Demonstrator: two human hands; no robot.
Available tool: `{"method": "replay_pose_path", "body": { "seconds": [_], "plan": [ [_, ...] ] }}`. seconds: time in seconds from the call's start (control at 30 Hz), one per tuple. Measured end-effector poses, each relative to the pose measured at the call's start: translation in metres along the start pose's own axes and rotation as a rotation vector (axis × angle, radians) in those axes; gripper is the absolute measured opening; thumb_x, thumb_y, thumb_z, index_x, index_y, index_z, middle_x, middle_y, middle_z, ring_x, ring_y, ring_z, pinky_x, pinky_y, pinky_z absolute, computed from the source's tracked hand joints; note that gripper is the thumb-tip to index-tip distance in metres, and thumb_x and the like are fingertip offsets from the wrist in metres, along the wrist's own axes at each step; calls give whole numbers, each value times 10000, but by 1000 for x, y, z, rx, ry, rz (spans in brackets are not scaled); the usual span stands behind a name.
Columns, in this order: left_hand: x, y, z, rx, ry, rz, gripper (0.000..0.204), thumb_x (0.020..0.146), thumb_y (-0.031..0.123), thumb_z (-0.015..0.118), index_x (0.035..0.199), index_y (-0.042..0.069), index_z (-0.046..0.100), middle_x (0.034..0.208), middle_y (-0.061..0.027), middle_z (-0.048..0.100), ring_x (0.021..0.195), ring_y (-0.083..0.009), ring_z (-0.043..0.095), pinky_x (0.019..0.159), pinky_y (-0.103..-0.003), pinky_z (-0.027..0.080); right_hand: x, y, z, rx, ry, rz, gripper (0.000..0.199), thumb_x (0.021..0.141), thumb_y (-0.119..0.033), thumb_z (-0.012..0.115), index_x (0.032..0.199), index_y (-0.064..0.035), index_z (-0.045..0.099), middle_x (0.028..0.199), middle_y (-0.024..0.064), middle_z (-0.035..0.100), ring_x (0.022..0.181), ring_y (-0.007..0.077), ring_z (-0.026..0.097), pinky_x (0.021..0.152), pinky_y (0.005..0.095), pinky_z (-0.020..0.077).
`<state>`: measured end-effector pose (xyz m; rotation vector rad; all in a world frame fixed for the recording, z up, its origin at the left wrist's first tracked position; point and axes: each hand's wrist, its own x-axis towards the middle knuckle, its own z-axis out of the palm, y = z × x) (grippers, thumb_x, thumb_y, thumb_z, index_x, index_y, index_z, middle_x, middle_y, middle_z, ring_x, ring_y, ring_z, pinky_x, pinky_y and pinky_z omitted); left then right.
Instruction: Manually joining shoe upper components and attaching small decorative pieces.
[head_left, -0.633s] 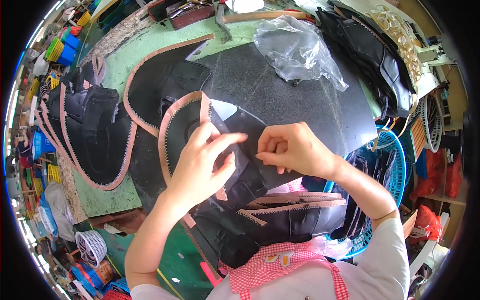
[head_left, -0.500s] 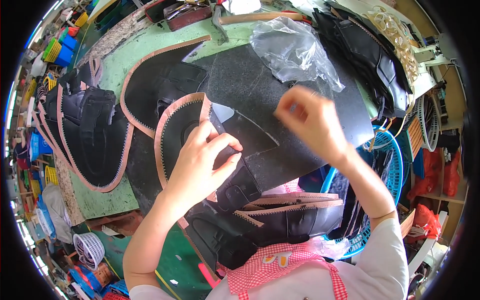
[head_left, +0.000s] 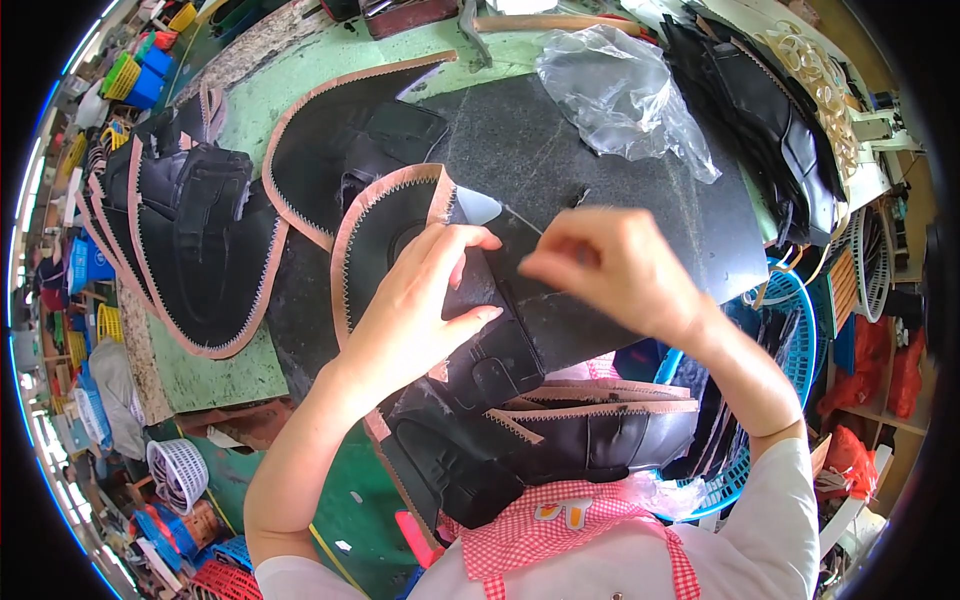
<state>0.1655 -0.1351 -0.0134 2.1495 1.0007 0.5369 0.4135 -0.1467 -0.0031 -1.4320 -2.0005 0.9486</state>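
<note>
Fingers of our left hand [head_left: 425, 305] lie nearly straight and close together, pressing flat on a black piece [head_left: 385, 235] with a tan zigzag edge; its thumb points toward our right hand [head_left: 610, 270]. Our right hand hovers just beside it over the dark slab [head_left: 560, 150], blurred, fingers curled toward the thumb; we cannot tell whether they pinch anything. That black piece lies on the slab's left part, over another trimmed piece [head_left: 330, 130]. More such pieces [head_left: 190, 250] are stacked on the green table [head_left: 220, 365] to our left. A clear bag [head_left: 620, 95] sits at the slab's far edge. A blue basket [head_left: 790, 300] stands to our right.
</note>
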Motion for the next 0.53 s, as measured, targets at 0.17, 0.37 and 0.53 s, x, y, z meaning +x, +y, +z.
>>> {"method": "replay_pose_path", "body": {
  "seconds": [0.17, 0.37, 0.53],
  "plan": [
    [1, 2, 0, -40, -19, -30, 527, 822, 74, 835, 1311, 108, 642, 981, -45, 468, 866, -161, 504, 766, -323, 485, -2, -2, 21, 87, -118, 71, 202, 826, -209, 817, 920, -50, 734, 727, 94, 700, 652, 261, 695, 648, 367, 548],
    [-4, -7, 8, 47, 32, 53, 205, 850, 102, 824, 1043, 69, 764, 959, -59, 488, 857, -193, 565, 738, -334, 488, -9, 5, 9, 165, -8, -29, 81, 896, -95, 745, 951, -37, 726, 792, 101, 717, 664, 161, 674, 647, 335, 540],
    [0, -8, 12, -13, 83, 48, 163, 851, 115, 833, 995, 64, 776, 939, -53, 492, 849, -189, 576, 752, -334, 491, 4, 22, -22, -433, 208, 303, 229, 932, -268, 773, 1019, -64, 715, 781, 138, 717, 707, 236, 720, 664, 388, 554]
  ]
}}
